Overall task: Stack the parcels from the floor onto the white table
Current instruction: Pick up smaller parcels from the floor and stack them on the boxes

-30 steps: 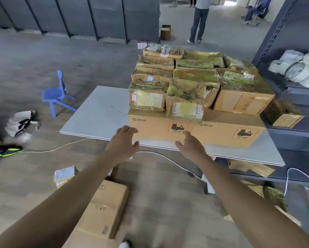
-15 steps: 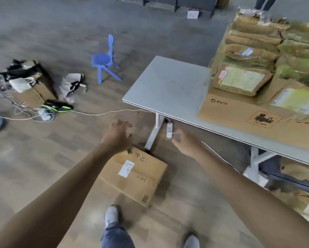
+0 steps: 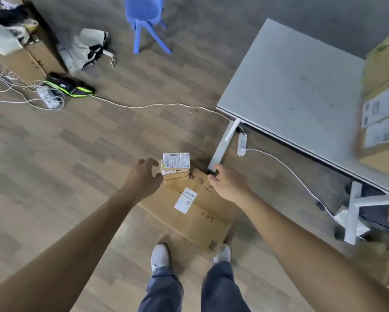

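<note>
Well beyond the left hand, at the top of the view, a small blue plastic chair stands on the grey-brown wood-plank floor. Left of the chair lies a crumpled white-and-black bag. Nearer, and far to the left of that hand, a black item with neon-green stripes lies beside a white power strip tangled in thin white cords. A long white cable runs from there across the floor, passing beyond both hands. Just beyond the right hand, slightly to its right, is a small white rectangular adapter, its cord trailing rightward.
</note>
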`<control>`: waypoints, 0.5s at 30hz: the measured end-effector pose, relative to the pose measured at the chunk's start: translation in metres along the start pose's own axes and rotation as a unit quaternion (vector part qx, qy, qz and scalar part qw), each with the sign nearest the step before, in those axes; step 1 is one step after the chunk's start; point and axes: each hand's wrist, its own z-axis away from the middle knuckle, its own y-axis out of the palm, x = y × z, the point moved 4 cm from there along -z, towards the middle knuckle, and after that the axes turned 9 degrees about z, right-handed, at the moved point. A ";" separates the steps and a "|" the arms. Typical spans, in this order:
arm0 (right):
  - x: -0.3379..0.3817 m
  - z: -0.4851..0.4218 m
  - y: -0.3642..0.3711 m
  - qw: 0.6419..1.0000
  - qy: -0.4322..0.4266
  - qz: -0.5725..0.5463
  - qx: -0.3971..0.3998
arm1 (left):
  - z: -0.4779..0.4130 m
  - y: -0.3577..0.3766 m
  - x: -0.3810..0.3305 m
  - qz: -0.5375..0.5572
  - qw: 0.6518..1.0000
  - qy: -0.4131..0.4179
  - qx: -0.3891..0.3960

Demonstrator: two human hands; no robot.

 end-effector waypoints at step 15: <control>-0.033 -0.298 0.204 0.964 0.059 -0.256 0.024 | -0.251 0.178 0.159 0.233 0.951 -0.204 0.021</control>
